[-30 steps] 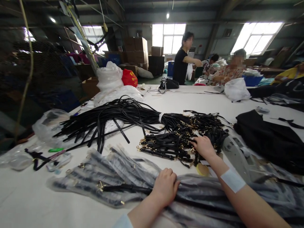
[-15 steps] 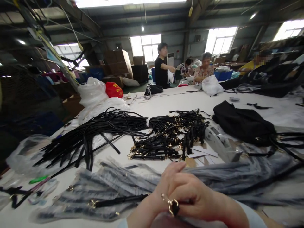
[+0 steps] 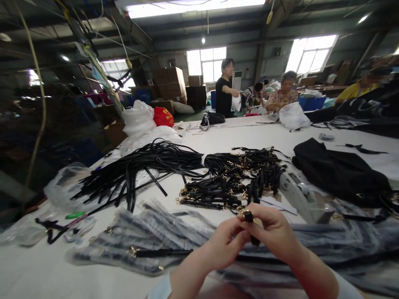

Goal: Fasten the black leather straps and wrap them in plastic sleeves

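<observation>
A short black strap with a gold clasp (image 3: 247, 216) is held up in front of me, above the near part of the table. My right hand (image 3: 276, 228) is closed around it, thumb and fingers pinching just below the clasp. From the other side my left hand (image 3: 225, 244) meets it, fingertips pressed together at the gold hardware. The strap's lower end shows beneath my fingers. Just beyond lies a heap of short black straps (image 3: 212, 195) with gold clasps. Plastic-wrapped straps (image 3: 124, 245) spread under and beside my forearms, with an unwrapped black strap (image 3: 165, 252) on top.
A bundle of long black straps (image 3: 149, 158), tied with a white band, lies left of centre. To the right are a grey-white device (image 3: 302, 197) and a black fabric bag (image 3: 336, 174). Across the white table (image 3: 249, 135) are several people, one standing (image 3: 223, 95).
My hands have lifted away from me, and the right no longer lies folded over the left. The strap's clasp has risen with them. The view has shifted left.
</observation>
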The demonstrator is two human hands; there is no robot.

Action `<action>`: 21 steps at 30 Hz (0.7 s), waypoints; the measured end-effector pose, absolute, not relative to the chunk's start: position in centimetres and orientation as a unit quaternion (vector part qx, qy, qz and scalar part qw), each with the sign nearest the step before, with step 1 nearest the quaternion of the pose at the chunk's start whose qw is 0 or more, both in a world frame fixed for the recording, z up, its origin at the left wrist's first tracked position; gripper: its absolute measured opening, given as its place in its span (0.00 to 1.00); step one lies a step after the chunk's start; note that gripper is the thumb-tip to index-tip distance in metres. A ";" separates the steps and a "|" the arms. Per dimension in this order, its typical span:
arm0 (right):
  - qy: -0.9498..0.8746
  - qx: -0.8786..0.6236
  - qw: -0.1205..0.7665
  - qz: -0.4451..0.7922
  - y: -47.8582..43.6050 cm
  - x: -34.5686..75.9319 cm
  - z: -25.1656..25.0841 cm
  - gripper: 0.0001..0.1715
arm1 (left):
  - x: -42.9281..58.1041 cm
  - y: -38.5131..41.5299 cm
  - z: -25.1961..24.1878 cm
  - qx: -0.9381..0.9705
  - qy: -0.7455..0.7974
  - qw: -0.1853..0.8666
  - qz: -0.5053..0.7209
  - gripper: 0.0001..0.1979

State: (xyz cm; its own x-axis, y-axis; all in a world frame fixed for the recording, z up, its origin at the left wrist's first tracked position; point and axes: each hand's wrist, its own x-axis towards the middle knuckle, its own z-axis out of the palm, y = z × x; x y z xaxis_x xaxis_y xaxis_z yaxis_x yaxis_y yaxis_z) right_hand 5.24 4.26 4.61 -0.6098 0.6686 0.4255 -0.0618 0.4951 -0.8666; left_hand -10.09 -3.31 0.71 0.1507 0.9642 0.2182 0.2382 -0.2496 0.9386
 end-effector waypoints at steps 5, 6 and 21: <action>-0.666 -0.301 0.404 0.549 5.3 3.8 2.7 0.16 | -10.8 -3.0 1.6 0.587 0.481 0.492 0.427 0.29; -0.655 -0.301 0.404 0.563 5.6 3.6 2.6 0.18 | -11.1 -2.8 1.8 0.576 0.483 0.499 0.432 0.29; -0.696 -0.292 0.319 0.573 6.9 3.1 1.3 0.30 | -11.1 -1.7 0.9 0.489 0.468 0.591 0.439 0.25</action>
State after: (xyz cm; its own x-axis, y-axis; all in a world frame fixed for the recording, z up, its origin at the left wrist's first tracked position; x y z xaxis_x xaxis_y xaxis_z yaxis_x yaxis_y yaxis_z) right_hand 3.13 6.92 1.34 -0.6262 0.7719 0.1095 0.0411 0.1730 -0.9841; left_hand -11.12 -1.67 0.94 0.1764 0.9764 -0.1250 -0.0612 0.1376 0.9886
